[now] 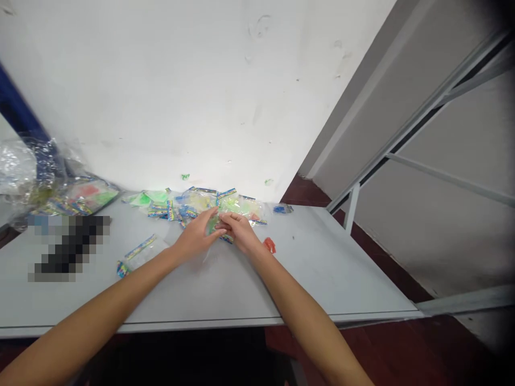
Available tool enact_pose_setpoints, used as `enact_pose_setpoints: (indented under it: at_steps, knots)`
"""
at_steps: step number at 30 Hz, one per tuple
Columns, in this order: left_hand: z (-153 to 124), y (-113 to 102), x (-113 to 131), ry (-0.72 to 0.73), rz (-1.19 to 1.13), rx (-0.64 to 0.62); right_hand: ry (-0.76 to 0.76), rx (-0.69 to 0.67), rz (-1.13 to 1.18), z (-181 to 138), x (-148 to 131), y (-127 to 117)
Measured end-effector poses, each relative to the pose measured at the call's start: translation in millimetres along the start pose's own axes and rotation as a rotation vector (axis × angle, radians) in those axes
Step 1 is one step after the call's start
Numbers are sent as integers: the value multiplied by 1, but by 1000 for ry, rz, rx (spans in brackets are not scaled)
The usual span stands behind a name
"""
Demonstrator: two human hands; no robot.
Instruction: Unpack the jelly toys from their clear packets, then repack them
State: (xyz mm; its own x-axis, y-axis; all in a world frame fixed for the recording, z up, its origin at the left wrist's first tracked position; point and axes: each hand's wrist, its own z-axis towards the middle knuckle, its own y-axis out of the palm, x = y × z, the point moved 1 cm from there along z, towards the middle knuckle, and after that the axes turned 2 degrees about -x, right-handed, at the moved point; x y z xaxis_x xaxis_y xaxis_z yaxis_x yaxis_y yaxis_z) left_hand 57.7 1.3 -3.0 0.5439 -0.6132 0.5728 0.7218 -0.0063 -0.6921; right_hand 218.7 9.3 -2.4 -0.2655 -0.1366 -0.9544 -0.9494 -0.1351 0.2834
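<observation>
My left hand (197, 234) is over the middle of the table, its thumb and fingers apart, with the fingertips close to my right hand. My right hand (238, 230) has its fingers curled and pinched together; what they hold, if anything, is too small to make out. Greenish clear plastic shows between the two hands. Right behind them lies a row of small clear bags (201, 199) with blue-and-yellow printed headers and green, yellow and blue contents. An orange-red piece (269, 245) lies beside my right wrist. Near my left forearm rests a flat clear bag (145, 253) with a printed header.
A large clear plastic bag (86, 193) holding more packets lies at the left end of the grey table (322, 268). A blurred dark patch (72, 246) is in front of it. A blue packet (282, 208) lies right of the row. The white wall (201, 96) borders the table's back.
</observation>
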Motion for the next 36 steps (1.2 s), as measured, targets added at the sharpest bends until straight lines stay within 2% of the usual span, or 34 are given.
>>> enact_pose_setpoints:
  at_steps: [3, 6, 13, 23, 28, 31, 36]
  knots:
    - [-6, 4, -8, 3, -18, 35, 5, -32, -18, 3, 2, -4]
    - [-12, -1, -10, -59, -103, 61, -1, -73, -40, 6, 4, -2]
    - [-10, -2, -7, -101, -110, 40, -39, 29, -78, 1, 4, 9]
    - [-11, -3, -6, -170, -189, 95, -11, 42, -99, 1, 5, 10]
    - [-8, -1, -9, -309, -495, 114, -5, 7, -100, 1, 7, 12]
    - [-5, -1, -13, -424, -692, 108, -33, 44, -132, 1, 8, 12]
    - [-2, -4, -17, -631, -978, 193, -283, 207, -345, -3, 5, 7]
